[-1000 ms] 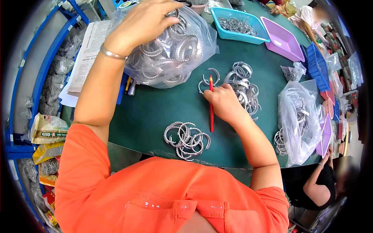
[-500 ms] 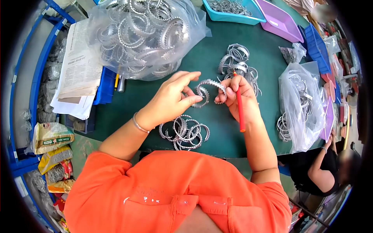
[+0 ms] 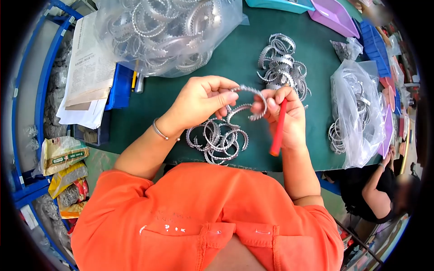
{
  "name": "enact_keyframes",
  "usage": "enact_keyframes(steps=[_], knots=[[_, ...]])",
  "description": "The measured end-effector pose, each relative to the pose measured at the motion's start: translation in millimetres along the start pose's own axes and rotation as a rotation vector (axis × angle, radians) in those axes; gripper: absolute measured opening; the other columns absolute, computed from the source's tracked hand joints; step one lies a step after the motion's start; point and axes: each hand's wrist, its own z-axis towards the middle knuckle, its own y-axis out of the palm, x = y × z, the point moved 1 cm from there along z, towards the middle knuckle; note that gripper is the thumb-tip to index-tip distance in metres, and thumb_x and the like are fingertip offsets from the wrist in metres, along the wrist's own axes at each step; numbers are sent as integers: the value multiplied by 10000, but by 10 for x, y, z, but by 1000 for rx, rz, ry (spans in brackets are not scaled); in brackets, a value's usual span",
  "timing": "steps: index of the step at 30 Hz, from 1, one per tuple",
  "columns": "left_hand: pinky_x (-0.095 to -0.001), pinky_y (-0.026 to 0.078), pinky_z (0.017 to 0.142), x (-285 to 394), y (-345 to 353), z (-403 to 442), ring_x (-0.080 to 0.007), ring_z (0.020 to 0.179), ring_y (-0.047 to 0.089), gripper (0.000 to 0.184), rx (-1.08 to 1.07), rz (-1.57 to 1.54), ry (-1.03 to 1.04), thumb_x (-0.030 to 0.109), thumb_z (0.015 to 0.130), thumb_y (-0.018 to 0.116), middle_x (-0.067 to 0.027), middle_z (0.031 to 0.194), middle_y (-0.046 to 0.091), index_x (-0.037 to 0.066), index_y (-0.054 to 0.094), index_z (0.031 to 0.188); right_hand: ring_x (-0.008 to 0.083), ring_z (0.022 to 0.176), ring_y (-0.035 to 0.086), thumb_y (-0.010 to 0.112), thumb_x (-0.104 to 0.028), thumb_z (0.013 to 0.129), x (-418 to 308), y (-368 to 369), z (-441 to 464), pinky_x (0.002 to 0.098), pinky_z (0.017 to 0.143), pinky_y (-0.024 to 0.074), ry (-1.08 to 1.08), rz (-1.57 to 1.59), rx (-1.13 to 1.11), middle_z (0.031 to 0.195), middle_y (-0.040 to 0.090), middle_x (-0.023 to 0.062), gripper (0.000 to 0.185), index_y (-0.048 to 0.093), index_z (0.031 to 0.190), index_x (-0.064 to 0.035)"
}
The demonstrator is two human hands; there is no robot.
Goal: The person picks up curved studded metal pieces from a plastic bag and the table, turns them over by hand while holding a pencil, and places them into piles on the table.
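My left hand [image 3: 207, 100] is closed, its thumb and index finger pinching one end of a silvery, open, toothed metal ring [image 3: 261, 95]. My right hand [image 3: 285, 115] has its fingers at the ring's other side and also grips a red pen-like stick [image 3: 279, 131], which slants down across the palm. A second toothed ring [image 3: 231, 121] shows just under my left fingers; whether they hold it I cannot tell. Close below lies a loose pile of similar rings [image 3: 219, 143]. Beyond my right hand sits a longer heap of them [image 3: 282, 63].
A large clear bag of rings [image 3: 167, 36] stands at the back left, beside papers [image 3: 90, 67] and a blue bin [image 3: 121, 88]. At right lies a smaller bag of rings [image 3: 359, 117]. Teal [image 3: 280, 4] and purple trays [image 3: 334, 19] are behind. Another person's arm [image 3: 377, 192] shows at far right.
My left fingers have moved onto the ring at my right hand, so it now spans both hands. The ring below them has dropped towards the near pile. The red stick has tilted.
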Motion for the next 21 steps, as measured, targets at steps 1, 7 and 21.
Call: enact_keyframes(steps=[1,7,21], knots=[[-187,443,520,-19,-10,-20,-66,557,515,203,69,-51,15,85,841,556,-50,735,593,-27,570,1011,186,749,591,502,48,823,24,0,7,290,691,505,-125,-104,9,942,564,156,132,416,810,-51],[-177,440,480,-63,-150,-176,-65,531,512,232,326,-240,86,123,863,531,-56,752,585,-39,552,1027,111,713,562,623,43,741,107,-142,-94,227,607,443,-227,-696,-92,832,611,98,222,423,690,-38],[-190,437,436,-89,-171,-331,-84,497,520,185,347,-336,87,100,855,529,-74,725,586,-32,550,983,390,636,534,529,28,680,-11,60,251,447,540,424,-424,-1502,-176,676,523,173,122,456,748,-41]])
